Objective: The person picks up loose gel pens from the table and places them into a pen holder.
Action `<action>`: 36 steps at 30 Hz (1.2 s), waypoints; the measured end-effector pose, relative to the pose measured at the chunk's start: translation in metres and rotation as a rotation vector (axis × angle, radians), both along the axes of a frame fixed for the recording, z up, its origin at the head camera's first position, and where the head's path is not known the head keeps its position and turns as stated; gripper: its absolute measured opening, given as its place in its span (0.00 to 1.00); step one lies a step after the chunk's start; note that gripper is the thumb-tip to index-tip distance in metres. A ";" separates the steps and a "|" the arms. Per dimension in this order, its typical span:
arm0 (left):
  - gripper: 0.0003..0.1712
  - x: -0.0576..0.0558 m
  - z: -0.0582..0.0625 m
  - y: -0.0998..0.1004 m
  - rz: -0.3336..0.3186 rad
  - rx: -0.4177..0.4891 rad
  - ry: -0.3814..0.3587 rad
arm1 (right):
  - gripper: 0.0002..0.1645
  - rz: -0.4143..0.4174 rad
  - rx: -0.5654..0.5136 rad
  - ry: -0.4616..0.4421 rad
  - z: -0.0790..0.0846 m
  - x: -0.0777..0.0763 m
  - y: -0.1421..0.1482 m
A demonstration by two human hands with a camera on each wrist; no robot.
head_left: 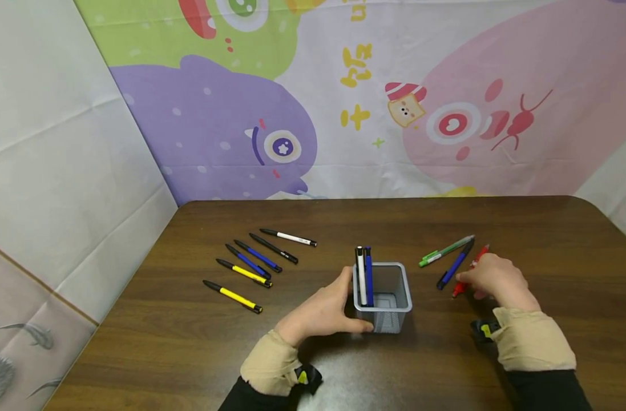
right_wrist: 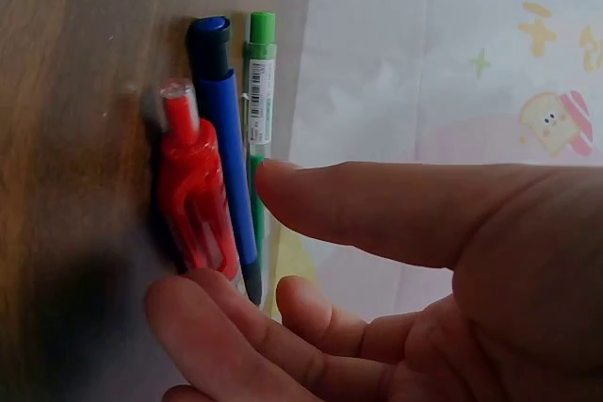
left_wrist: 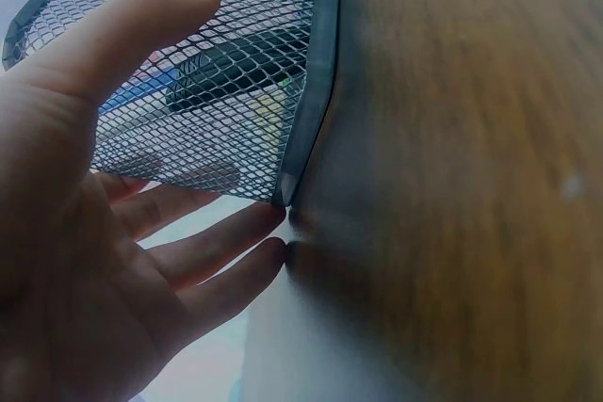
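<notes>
Red pen (right_wrist: 196,190) right of mesh cup (head_left: 388,321)

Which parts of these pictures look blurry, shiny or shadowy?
Head view: fairly crisp, with a pale sheen on the tabletop near the bottom edge; left wrist view: the wood grain is smeared, while the mesh holder looks sharper; right wrist view: rather dim, with a dark shadow lower left, beside the red pen.

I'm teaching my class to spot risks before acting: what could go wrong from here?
The red pen lies close beside a blue pen, so the right hand might nudge both. Also, the left hand holds the mesh cup by its side; an uneven push could tip it, shifting the two pens standing inside.
</notes>
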State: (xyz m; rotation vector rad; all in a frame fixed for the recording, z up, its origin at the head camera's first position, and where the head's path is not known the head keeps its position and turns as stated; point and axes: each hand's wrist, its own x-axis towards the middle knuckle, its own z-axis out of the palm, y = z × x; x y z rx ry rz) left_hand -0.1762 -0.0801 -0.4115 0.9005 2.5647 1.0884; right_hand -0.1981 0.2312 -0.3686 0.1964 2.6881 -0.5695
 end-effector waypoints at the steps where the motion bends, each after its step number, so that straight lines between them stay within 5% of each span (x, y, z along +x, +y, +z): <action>1: 0.50 0.000 0.000 0.000 -0.002 0.002 0.003 | 0.20 -0.001 0.003 -0.002 -0.001 0.000 0.000; 36: 0.51 0.000 0.001 0.000 -0.003 0.000 0.002 | 0.21 -0.065 0.053 -0.016 -0.009 0.001 -0.011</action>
